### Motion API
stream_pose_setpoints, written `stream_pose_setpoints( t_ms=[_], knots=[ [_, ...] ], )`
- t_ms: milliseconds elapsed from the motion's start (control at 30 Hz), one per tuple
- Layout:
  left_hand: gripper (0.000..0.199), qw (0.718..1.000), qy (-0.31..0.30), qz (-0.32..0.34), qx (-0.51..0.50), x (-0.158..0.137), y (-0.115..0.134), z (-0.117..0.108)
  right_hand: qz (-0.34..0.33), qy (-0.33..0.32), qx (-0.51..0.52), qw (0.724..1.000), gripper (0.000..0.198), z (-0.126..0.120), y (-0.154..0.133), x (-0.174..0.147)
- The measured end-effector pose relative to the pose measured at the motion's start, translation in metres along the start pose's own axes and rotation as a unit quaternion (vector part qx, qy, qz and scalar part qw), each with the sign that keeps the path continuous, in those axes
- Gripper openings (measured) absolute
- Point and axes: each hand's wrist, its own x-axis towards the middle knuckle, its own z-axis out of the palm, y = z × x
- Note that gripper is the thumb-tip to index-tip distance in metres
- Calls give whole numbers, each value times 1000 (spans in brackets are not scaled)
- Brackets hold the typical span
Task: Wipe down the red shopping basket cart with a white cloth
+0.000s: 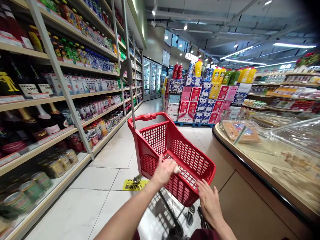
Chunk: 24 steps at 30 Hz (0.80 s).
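A red plastic shopping cart (188,146) stands in front of me, its basket a mesh of small holes and its inside showing bare floor mesh. My left hand (165,171) is above the cart's near side with its fingers curled closed. A small whitish thing (177,169) shows at those fingertips, too small to name. At the cart's near right corner, my right hand (208,200) rests against the rim with fingers stretched out and thumb apart. The red handle (148,116) is at the far left end of the cart, beside a tall metal pole (130,73).
Shelves of bottles and cans (92,95) line the left. A curved display counter (250,163) with clear food packs stands close on the right. Ahead are stacked drink cartons (197,100) and glass-door fridges (152,78). A yellow floor sticker (133,185) lies by a cart wheel.
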Motion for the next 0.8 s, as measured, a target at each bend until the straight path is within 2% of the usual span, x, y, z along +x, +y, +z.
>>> stream_pose_setpoints(
  t_ms=[67, 133, 200, 300, 400, 500, 633, 733, 800],
  knots=[
    [27, 997, -16, 70, -4, -1, 18, 10, 25, 34, 21, 999, 51, 5, -14, 5],
    [27, 995, -17, 101, -8, -3, 27, 13, 27, 59, 43, 997, 52, 9, -25, 6],
    [25, 998, -9, 68, -13, -5, 15, 6, 13, 62, 48, 997, 51, 10, -27, 4],
    [24, 999, 4, -38, 3, -7, -29, -19, -17, 30, 30, 999, 47, 6, -14, 0],
    [26, 996, -9, -80, 26, -8, -56, -38, -36, 0, 8, 999, 45, 1, 3, 2],
    [25, 996, -27, -78, 29, -7, -45, -36, -34, -9, -16, 999, 47, 1, 16, 10],
    [22, 998, -21, -37, 49, -5, -21, -26, 27, 34, -83, 996, 58, 7, 13, 22],
    [24, 996, -3, 6, 87, -11, -37, -41, 18, 37, -91, 995, 59, 10, 0, 26],
    [26, 992, 33, -23, 121, -22, -63, -65, 5, 16, -84, 996, 55, 10, -7, 27]
  ],
)
